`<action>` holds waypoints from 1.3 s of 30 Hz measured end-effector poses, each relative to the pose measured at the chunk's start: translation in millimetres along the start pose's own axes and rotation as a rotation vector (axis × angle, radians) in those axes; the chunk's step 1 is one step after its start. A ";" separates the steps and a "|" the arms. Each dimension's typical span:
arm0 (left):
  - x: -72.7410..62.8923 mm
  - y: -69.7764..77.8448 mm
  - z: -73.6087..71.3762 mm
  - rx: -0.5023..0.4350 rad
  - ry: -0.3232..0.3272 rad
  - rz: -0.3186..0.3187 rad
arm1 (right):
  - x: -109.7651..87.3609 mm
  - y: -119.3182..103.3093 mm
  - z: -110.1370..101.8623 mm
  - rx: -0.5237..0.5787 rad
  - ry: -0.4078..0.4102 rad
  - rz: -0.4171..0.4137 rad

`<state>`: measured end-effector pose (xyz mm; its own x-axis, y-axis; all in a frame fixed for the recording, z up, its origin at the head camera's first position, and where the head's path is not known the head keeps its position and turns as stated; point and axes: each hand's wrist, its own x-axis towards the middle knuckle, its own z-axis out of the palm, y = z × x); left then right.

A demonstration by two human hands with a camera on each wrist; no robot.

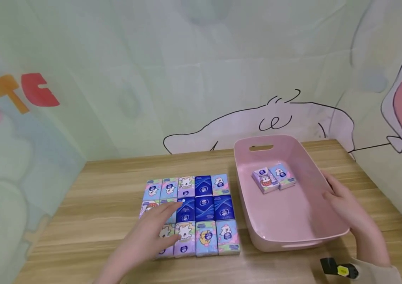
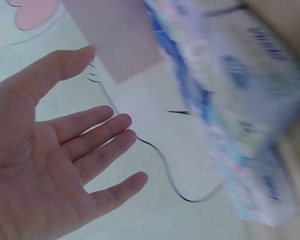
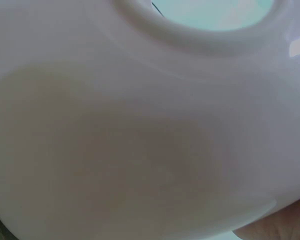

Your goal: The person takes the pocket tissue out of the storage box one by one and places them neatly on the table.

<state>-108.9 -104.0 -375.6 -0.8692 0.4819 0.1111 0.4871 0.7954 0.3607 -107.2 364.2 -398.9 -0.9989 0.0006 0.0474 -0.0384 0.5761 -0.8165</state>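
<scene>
Several tissue packs (image 1: 206, 236) lie side by side in three rows on the wooden table, most with cartoon prints and some plain dark blue. My left hand (image 1: 147, 232) hovers over the left part of these rows, covering some packs. In the left wrist view that palm is bare, its fingers (image 2: 97, 135) spread and the thumb held apart. My right hand (image 1: 346, 205) grips the right rim of a pink plastic bin (image 1: 250, 209), thumb over the edge. Inside the bin, two cartoon-printed packs (image 1: 265, 181) lie together toward the back. The bin's wall (image 3: 140, 150) fills most of the right wrist view.
The wooden table (image 1: 98, 205) backs onto a wall sheet (image 1: 144, 98) printed with cartoon drawings and letters. An oblong handle hole (image 1: 261, 148) is cut in the bin's far end. A black strap with a yellow label (image 1: 343, 270) sits by my right sleeve.
</scene>
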 end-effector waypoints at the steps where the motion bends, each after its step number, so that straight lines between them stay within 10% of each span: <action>1: 2.9 3.8 -3.3 -0.015 -0.002 -0.006 | -0.1 -0.3 0.3 0.004 -0.005 0.007; 21: 89.8 80.1 -39.3 -0.126 -0.088 0.121 | -0.1 1.4 1.4 -0.036 0.016 0.001; 39: 188.0 140.3 -33.9 -0.225 -0.228 0.292 | 0.7 -3.6 0.6 0.005 0.004 -0.009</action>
<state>-206.9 85.7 -272.7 -0.6443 0.7637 0.0404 0.6571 0.5258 0.5401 -107.8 361.7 -396.2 -0.9983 -0.0010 0.0575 -0.0477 0.5723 -0.8187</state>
